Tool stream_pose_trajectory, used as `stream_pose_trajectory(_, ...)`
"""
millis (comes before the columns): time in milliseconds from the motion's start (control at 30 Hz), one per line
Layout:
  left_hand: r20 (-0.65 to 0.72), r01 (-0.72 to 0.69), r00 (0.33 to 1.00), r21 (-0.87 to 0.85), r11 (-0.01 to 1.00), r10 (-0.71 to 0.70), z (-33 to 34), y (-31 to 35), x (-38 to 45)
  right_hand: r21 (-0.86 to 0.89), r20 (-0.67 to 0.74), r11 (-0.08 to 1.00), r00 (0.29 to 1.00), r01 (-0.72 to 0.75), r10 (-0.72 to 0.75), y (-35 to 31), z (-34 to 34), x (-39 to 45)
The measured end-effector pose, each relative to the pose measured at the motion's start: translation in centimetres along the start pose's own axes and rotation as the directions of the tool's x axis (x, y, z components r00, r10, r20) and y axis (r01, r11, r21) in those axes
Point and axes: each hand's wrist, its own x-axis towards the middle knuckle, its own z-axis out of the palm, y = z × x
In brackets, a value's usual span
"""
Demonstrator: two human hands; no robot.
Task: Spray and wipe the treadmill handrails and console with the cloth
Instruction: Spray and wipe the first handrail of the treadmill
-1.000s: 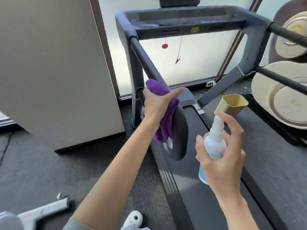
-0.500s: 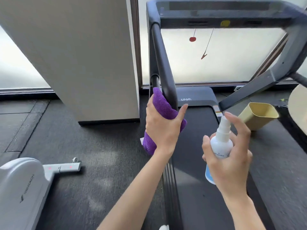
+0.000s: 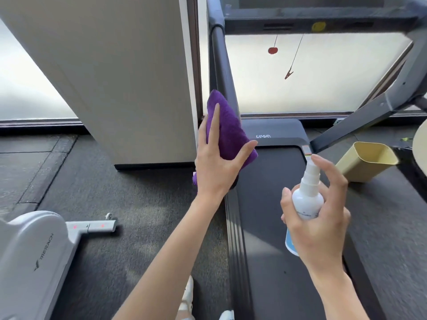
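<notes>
Wiping down a treadmill by a frosted window, dark carpet underfoot.

The treadmill's left handrail (image 3: 223, 72) runs down the upper middle of the frame from the console (image 3: 318, 17) at the top edge, the belt (image 3: 270, 204) stretching toward the bottom. A beige panel (image 3: 120, 72) stands at upper left, a yellow bin (image 3: 367, 161) at right. The left hand (image 3: 218, 162) wraps a purple cloth (image 3: 227, 128) over the handrail, fingers extended, thumb spread. The right hand (image 3: 321, 218) grips a white spray bottle (image 3: 306, 195) above the belt, index finger arched over the nozzle.
</notes>
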Motion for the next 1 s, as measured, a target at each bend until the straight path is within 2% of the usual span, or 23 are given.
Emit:
stream_pose_trajectory(167,-0.165,0.074,0.984,0.044,0.996,-0.066,2.2,-2.7,-4.4,0.008,0.021,1.000,1.000,-0.013,0.013,0.5,-0.1,-0.5)
stream_pose_trajectory(300,-0.248,0.037,0.968,0.041,0.998,-0.026,2.9,-3.9,-4.6,0.016,0.033,1.000,0.999,-0.015,0.014,0.2,-0.3,-0.1)
stream_pose_trajectory(467,-0.306,-0.029,0.950,0.113,0.993,0.062,2.9,-0.5,-0.5,0.032,0.028,0.999,0.999,0.021,-0.022,-0.2,-0.1,1.2)
stream_pose_trajectory(533,-0.280,-0.026,0.958,0.123,0.992,0.060,2.4,0.7,1.3,0.041,0.022,0.999,1.000,0.020,-0.021,-0.3,0.1,1.5)
stream_pose_trajectory(600,-0.217,0.031,0.976,0.063,0.998,-0.017,2.0,1.0,2.0,0.036,0.010,0.999,1.000,0.025,-0.026,-0.3,0.2,1.5)
stream_pose_trajectory(733,0.006,0.227,0.973,-0.162,0.960,-0.229,1.1,-1.2,0.5,0.047,0.012,0.999,1.000,0.016,-0.016,-0.1,0.3,1.1)
stream_pose_trajectory(800,0.106,0.294,0.956,-0.275,0.915,-0.275,0.6,-2.3,0.2,0.044,0.009,0.999,1.000,0.017,-0.018,0.1,0.2,0.6)
stream_pose_trajectory(900,0.117,0.293,0.956,-0.264,0.919,-0.271,0.6,-2.9,-0.8,0.034,0.002,0.999,1.000,0.013,-0.013,0.5,0.1,-0.4)
stream_pose_trajectory(1000,0.025,0.219,0.976,-0.175,0.960,-0.218,1.1,-1.8,-1.2,0.028,0.014,1.000,1.000,-0.001,0.000,0.9,0.0,-1.2)
